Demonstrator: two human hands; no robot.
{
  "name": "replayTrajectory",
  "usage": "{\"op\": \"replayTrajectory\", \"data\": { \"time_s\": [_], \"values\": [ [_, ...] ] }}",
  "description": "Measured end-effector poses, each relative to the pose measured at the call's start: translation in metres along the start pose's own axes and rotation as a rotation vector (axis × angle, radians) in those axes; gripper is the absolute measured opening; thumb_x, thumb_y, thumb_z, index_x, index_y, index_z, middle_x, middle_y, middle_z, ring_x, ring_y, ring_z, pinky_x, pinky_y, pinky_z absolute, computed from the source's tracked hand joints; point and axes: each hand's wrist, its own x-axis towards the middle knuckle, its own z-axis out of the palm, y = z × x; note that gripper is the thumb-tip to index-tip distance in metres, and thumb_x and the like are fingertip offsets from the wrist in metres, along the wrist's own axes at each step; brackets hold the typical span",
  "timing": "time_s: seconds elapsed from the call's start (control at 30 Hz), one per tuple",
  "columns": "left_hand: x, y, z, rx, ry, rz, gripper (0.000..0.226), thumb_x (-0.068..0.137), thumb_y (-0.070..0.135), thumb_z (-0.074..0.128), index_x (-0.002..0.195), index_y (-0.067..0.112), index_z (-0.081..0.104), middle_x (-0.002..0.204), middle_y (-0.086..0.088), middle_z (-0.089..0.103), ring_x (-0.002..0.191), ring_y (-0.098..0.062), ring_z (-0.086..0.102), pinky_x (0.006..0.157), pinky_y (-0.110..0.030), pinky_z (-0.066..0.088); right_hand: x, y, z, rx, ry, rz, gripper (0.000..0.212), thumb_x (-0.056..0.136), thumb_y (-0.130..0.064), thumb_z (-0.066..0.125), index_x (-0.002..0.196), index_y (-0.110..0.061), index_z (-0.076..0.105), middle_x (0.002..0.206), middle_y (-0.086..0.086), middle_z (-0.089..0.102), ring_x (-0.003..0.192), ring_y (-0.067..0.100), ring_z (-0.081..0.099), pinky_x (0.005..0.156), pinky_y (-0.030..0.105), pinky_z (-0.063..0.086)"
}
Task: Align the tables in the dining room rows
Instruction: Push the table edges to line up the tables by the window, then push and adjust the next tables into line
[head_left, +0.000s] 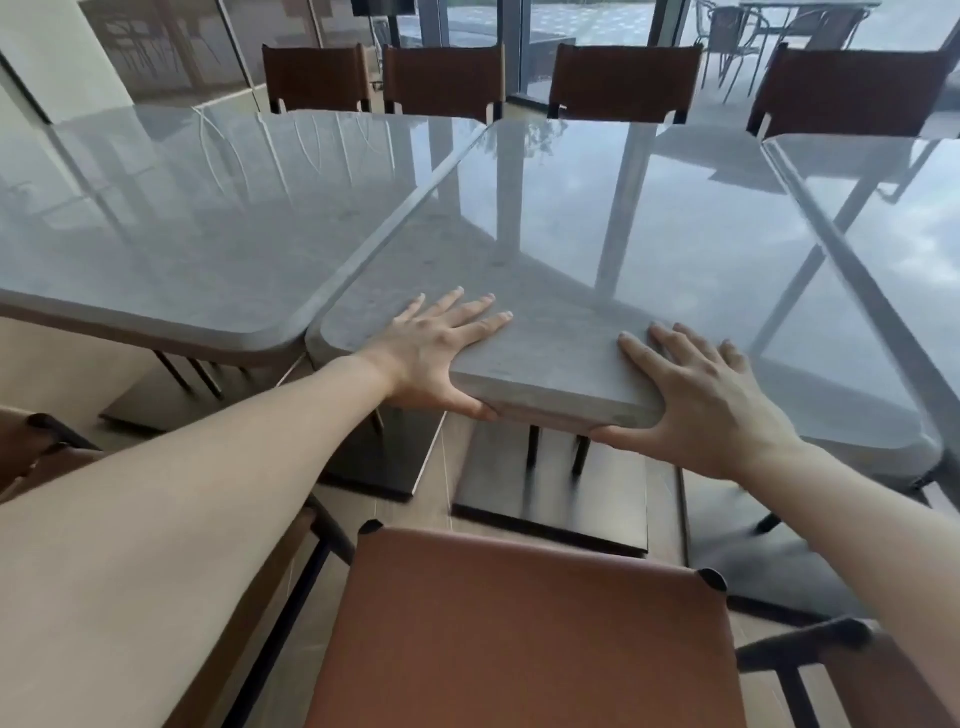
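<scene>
Three grey stone-look counters stand side by side before a glass wall. The middle counter (597, 249) sits skewed, its near corner pointing toward the camera, its left edge touching the left counter (171, 223) near that one's rounded front corner and its right edge running close along the right counter (893, 234).

The left hand (441, 348) lies on the middle counter's near left edge, its fingers (483, 325) straight and spread flat on the top while the thumb hooks under the rim, so the slab is pinched between them. The right hand (711, 400) grips the near right edge in the same way: fingers laid flat on top, thumb tucked beneath the rim. The corner of the slab juts out between the two hands.

Dark flat bases (550, 499) on the tan floor carry the counters on thin black legs. A brown leather chair seat (524, 634) sits directly below the hands, with parts of other chairs at the lower left and lower right. Four brown chair backs (447, 78) line the far side of the counters. No containers show on any surface. Beyond the glass, outdoor metal chairs (737, 31) stand on a terrace.
</scene>
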Motion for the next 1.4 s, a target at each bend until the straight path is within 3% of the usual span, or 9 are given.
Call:
{"op": "replayTrajectory", "data": {
  "time_s": [0.17, 0.37, 0.5, 0.67, 0.83, 0.9, 1.0, 1.17, 1.4],
  "values": [
    [-0.007, 0.009, -0.003, -0.081, -0.030, -0.076, 0.123, 0.053, 0.093, 0.049, 0.157, 0.047, 0.004, 0.169, 0.013, -0.001, 0.156, -0.016, -0.003, 0.126, -0.048, -0.002, -0.004, -0.001, -0.004, 0.052, -0.013, 0.000, 0.121, 0.059, -0.102, 0.025, 0.157, -0.031, 0.018, 0.163, 0.007, 0.021, 0.154, 0.028, 0.011, 0.122, 0.060, 0.011],
    [-0.032, 0.060, 0.001, -0.049, -0.037, -0.347, 0.110, 0.083, 0.063, 0.068, 0.162, 0.029, -0.001, 0.170, -0.005, -0.007, 0.157, -0.025, -0.006, 0.126, -0.049, 0.001, -0.013, -0.011, -0.013, 0.132, -0.082, 0.079, 0.110, 0.071, -0.090, 0.049, 0.158, -0.030, 0.019, 0.166, 0.007, 0.018, 0.156, 0.028, 0.008, 0.125, 0.056, 0.005],
    [-0.052, 0.122, -0.028, -0.222, -0.021, -0.457, 0.094, 0.087, 0.057, 0.066, 0.160, 0.023, 0.018, 0.167, -0.011, 0.015, 0.154, -0.032, 0.017, 0.124, -0.049, 0.018, -0.037, -0.034, -0.051, 0.374, -0.129, 0.253, 0.065, 0.086, -0.054, 0.067, 0.138, -0.018, 0.052, 0.141, 0.010, 0.049, 0.136, 0.031, 0.044, 0.115, 0.047, 0.032],
    [-0.091, 0.205, -0.115, -0.823, 0.243, -0.307, 0.056, 0.095, 0.029, 0.066, 0.147, 0.027, 0.046, 0.154, 0.001, 0.042, 0.137, -0.020, 0.047, 0.108, -0.031, 0.038, -0.118, -0.049, -0.139, 0.808, 0.063, 0.348, 0.048, 0.095, -0.030, 0.063, 0.141, -0.017, 0.053, 0.142, 0.004, 0.055, 0.132, 0.019, 0.051, 0.103, 0.027, 0.037],
    [-0.188, 0.274, -0.208, -1.240, 0.411, -0.153, 0.044, 0.093, 0.032, 0.062, 0.136, 0.028, 0.057, 0.131, 0.009, 0.062, 0.114, 0.002, 0.061, 0.094, -0.017, 0.049, -0.227, -0.075, -0.253, 1.133, 0.219, 0.375, 0.038, 0.096, -0.024, 0.064, 0.134, -0.024, 0.061, 0.136, -0.008, 0.062, 0.125, 0.009, 0.058, 0.104, 0.028, 0.047],
    [-0.242, 0.299, -0.231, -1.305, 0.453, -0.107, 0.042, 0.093, 0.032, 0.060, 0.135, 0.027, 0.057, 0.128, 0.009, 0.064, 0.114, 0.004, 0.062, 0.092, -0.012, 0.049, -0.275, -0.088, -0.295, 1.196, 0.266, 0.364, 0.037, 0.096, -0.023, 0.065, 0.132, -0.024, 0.063, 0.134, -0.008, 0.064, 0.122, 0.007, 0.060, 0.100, 0.022, 0.048],
    [-0.313, 0.328, -0.256, -1.342, 0.491, -0.097, 0.036, 0.096, 0.026, 0.061, 0.132, 0.027, 0.058, 0.127, 0.009, 0.066, 0.116, 0.001, 0.062, 0.098, -0.021, 0.050, -0.345, -0.106, -0.347, 1.236, 0.287, 0.357, 0.035, 0.096, -0.022, 0.066, 0.130, -0.026, 0.064, 0.131, -0.010, 0.065, 0.116, -0.001, 0.062, 0.093, 0.011, 0.048],
    [-0.397, 0.371, -0.300, -1.390, 0.520, -0.091, 0.030, 0.093, 0.028, 0.059, 0.123, 0.031, 0.061, 0.122, 0.011, 0.069, 0.114, -0.005, 0.065, 0.107, -0.043, 0.048, -0.447, -0.126, -0.411, 1.266, 0.335, 0.366, 0.035, 0.097, -0.025, 0.065, 0.132, -0.027, 0.064, 0.129, -0.013, 0.067, 0.116, -0.002, 0.063, 0.104, 0.030, 0.051],
    [-0.452, 0.438, -0.344, -1.376, 0.403, 0.032, 0.036, 0.093, 0.031, 0.061, 0.128, 0.031, 0.058, 0.123, 0.015, 0.068, 0.113, -0.001, 0.065, 0.105, -0.038, 0.050, -0.550, -0.121, -0.466, 1.259, 0.425, 0.408, 0.029, 0.097, -0.023, 0.066, 0.126, -0.027, 0.069, 0.120, -0.016, 0.072, 0.112, -0.004, 0.065, 0.106, 0.038, 0.052]
  ]
}}
